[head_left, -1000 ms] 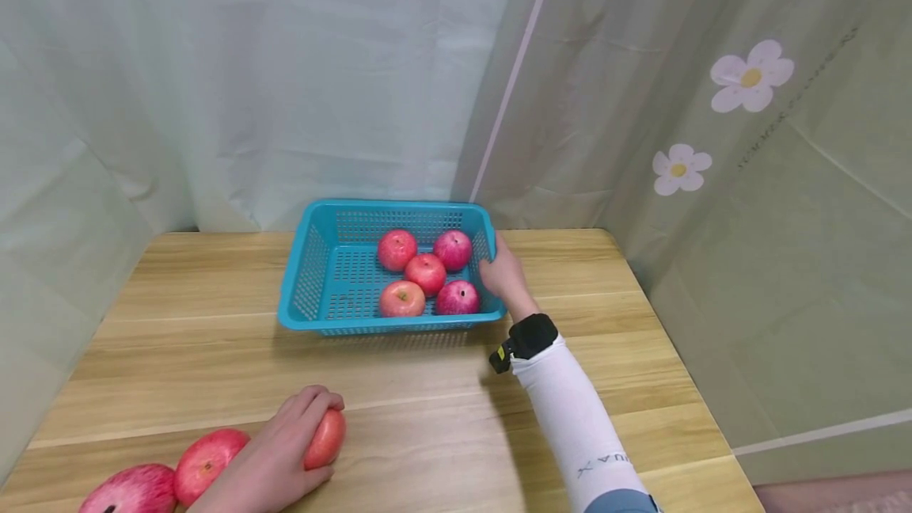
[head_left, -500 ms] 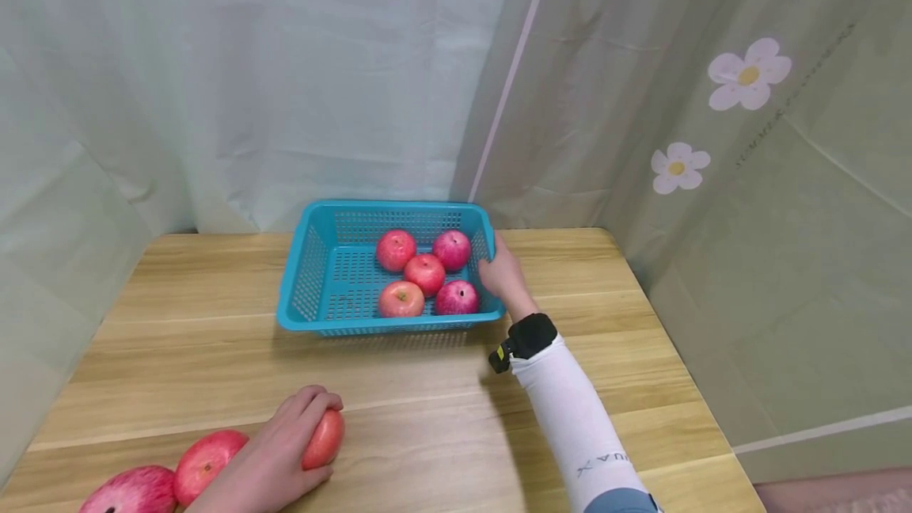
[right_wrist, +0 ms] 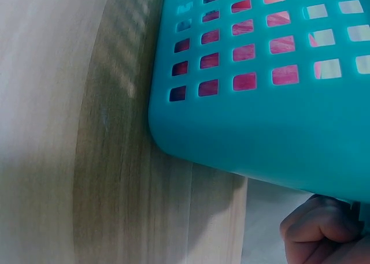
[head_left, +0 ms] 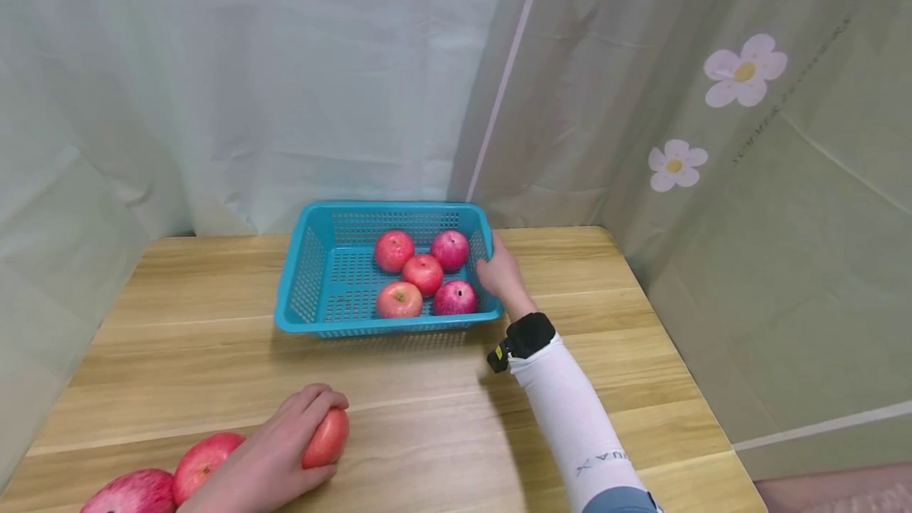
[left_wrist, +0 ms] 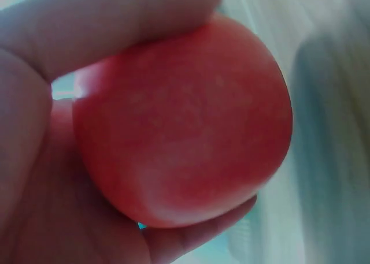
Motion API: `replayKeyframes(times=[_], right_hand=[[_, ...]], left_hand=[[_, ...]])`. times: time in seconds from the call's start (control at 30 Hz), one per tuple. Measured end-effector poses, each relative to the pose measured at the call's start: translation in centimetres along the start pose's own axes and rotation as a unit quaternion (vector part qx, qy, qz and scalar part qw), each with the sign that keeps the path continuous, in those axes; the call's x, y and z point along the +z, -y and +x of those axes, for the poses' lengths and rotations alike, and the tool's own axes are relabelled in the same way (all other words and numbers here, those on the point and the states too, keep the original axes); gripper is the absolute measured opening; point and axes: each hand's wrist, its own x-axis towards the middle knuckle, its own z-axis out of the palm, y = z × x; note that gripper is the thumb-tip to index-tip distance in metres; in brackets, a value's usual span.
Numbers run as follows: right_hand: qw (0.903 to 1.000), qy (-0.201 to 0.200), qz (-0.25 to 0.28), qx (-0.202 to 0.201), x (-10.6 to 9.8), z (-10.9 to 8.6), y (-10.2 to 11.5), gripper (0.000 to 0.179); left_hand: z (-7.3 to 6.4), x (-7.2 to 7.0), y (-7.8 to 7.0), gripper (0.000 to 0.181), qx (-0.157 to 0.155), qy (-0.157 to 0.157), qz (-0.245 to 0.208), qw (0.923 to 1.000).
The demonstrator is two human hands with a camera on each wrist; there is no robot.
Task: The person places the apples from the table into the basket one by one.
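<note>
My left hand (head_left: 274, 454) grips a red apple (left_wrist: 185, 125) near the front of the table, fingers over its top and thumb on the near side. Just left of that hand lie another red apple (head_left: 203, 461) and a darker, striped one (head_left: 135, 493), cut off by the frame's bottom edge. At the back of the table stands a blue plastic basket (head_left: 385, 324) with several apples grouped in its right half. My right hand (head_left: 500, 271) holds the basket's right rim, thumb inside; in the right wrist view its curled fingers (right_wrist: 321, 223) show under the rim.
The wooden table (head_left: 399, 402) ends at the back against a pale curtain (head_left: 342, 85). A flower-print curtain (head_left: 784, 260) hangs along the right side. Inside the basket, the left half shows its bare slotted floor.
The left hand with its apple has shifted very slightly to the right. The right hand stays on the basket rim, and the view has drifted a little.
</note>
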Motion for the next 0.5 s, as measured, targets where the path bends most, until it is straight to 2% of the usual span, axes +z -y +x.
replayKeyframes(times=[0.07, 0.17, 0.33, 0.5], right_hand=[[1.0, 0.001, 0.001, 0.002, 0.0, 0.0, 0.0, 0.063], [1.0, 0.0, 0.003, 0.004, 0.1, 0.0, -0.1, 0.063], [1.0, 0.003, -0.001, 0.009, 0.1, 0.1, -0.1, 0.064], [0.9999, 0.004, 0.003, 0.009, 0.1, 0.1, -0.1, 0.065]], left_hand=[[0.2, -0.5, -0.3, 0.069, -0.008, 0.017, -0.019, 0.9996], [0.3, -1.2, -0.9, 0.069, -0.005, 0.021, -0.026, 0.9994], [0.3, -2.1, -1.7, 0.068, 0.042, -0.013, -0.006, 0.999], [0.4, -3.4, -2.2, 0.07, 0.05, -0.028, -0.021, 0.9982]])
